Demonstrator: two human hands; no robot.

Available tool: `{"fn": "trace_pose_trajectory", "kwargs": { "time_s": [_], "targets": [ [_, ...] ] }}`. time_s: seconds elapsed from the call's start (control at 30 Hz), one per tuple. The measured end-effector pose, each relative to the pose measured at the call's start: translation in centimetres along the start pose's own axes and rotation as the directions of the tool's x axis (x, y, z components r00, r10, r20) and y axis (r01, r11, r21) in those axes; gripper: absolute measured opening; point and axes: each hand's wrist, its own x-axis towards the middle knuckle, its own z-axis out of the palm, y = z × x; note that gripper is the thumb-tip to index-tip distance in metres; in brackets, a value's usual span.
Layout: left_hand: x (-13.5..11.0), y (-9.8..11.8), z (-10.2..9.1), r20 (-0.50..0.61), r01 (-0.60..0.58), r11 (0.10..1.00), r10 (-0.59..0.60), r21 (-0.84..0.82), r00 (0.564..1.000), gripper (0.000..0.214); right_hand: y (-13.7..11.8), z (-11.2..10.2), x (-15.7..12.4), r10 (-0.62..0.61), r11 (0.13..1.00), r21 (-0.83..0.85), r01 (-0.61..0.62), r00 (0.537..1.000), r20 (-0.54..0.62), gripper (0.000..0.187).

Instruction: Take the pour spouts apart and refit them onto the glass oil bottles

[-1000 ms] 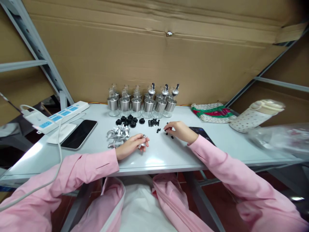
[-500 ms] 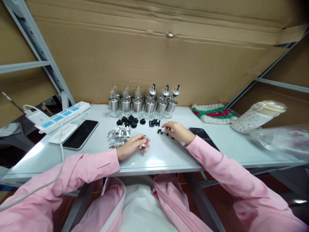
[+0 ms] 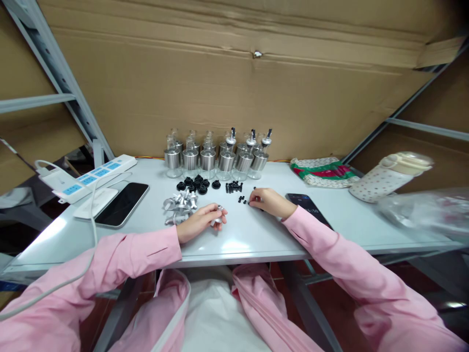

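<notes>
My left hand point(image 3: 205, 218) rests low over the table, its thumb and fingers closed round a silver metal pourer part point(image 3: 217, 221). Left of it lies a pile of similar silver pourer parts point(image 3: 180, 205). My right hand point(image 3: 269, 201) is bent down with its fingertips pinched together at the tabletop, among small black pieces point(image 3: 242, 199); what sits between the fingertips is too small to make out. Black ribbed stoppers point(image 3: 198, 184) lie in a heap beyond the silver parts. Short black sticks point(image 3: 233, 187) form a group to their right.
Glass bottles with steel sleeves point(image 3: 208, 160) stand in rows at the back, three with pourers fitted. To the left are a phone point(image 3: 122, 204) and a power strip point(image 3: 100, 175). Another phone point(image 3: 308, 208), a patterned cloth point(image 3: 324, 172), a dotted flask point(image 3: 384, 178) and a plastic bag point(image 3: 421, 210) lie right.
My right hand has shifted slightly toward me, and its fingertips have come down and together at the small black pieces. My left hand stays put with the silver part.
</notes>
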Motion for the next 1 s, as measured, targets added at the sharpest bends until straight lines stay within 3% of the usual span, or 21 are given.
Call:
{"fn": "trace_pose_trajectory", "kwargs": {
  "time_s": [0.13, 0.3, 0.63, 0.87, 1.0],
  "targets": [
    [0.0, 0.0, 0.0, -0.002, -0.007, 1.0, 0.007, -0.002, 1.0, 0.029, -0.1, 0.2, 0.0, -0.026, 1.0, -0.002, 0.026, 1.0, -0.015, 0.008],
    [0.0, 0.1, 0.0, 0.001, 0.003, 1.0, -0.003, -0.007, 1.0, 0.029, -0.1, -0.4, 0.2, 0.049, 0.996, 0.081, -0.045, 0.998, -0.047, 0.008],
    [0.1, 0.0, 0.0, 0.004, -0.002, 1.0, 0.002, -0.002, 1.0, 0.029, -0.6, -0.8, 0.6, -0.019, 0.999, 0.049, 0.019, 1.0, 0.0, 0.013],
    [0.0, 0.0, 0.0, 0.001, -0.007, 1.0, 0.007, -0.002, 1.0, 0.027, -0.2, -1.9, -2.0, 0.185, 0.98, -0.096, -0.175, 0.977, 0.108, 0.006],
    [0.1, 0.0, -0.1, 0.004, -0.006, 1.0, 0.006, 0.0, 1.0, 0.028, -0.2, -1.5, -2.1, 0.17, 0.983, -0.089, -0.16, 0.979, 0.11, 0.009]
  ]
}}
